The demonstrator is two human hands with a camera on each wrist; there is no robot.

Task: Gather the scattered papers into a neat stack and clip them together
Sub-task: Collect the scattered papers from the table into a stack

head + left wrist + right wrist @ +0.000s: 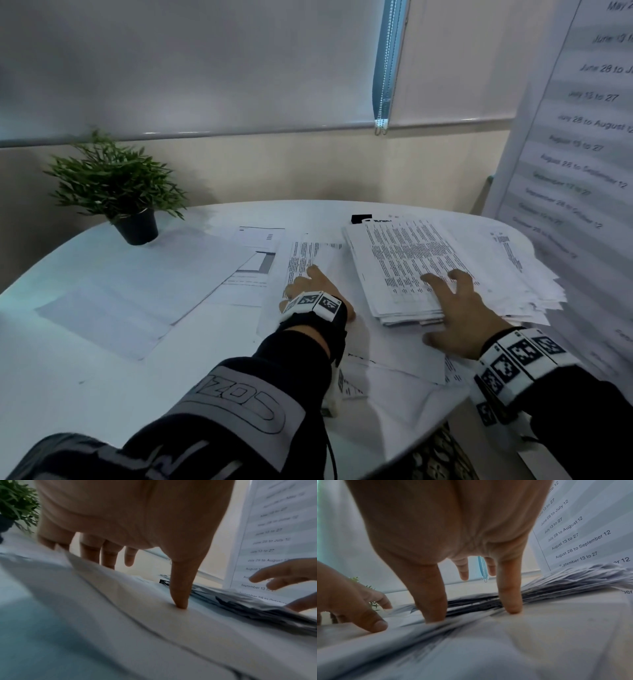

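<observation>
A small potted plant (118, 192) is standing at the far left of the white table (68, 377), and near it, toward the person, loose blank sheets (144, 294) are lying flat and overlapping. Further right, more printed pages (260, 253) are fanning out toward the table's middle. The left hand (310, 291) is resting there with its fingers stretched out and spread, holding nothing; in the left wrist view its thumb (180, 588) is pressing straight down on a loose sheet (154, 615) whose edge is lifting slightly near the other fingers. Just right of it, the thick stack of papers (407, 270) is sitting roughly gathered, its edges still ragged and uneven, with further pages sticking out beneath it on the right side. The right hand (459, 311) is lying over the stack's near corner, fingers splayed wide and flat rather than curled; the right wrist view is showing two fingertips (513, 605) planted against the stack's near edge. A small black object (360, 218), possibly the clip, is peeking out behind the stack. At the far right, a printed date chart (589, 120) is standing upright beside the table.
</observation>
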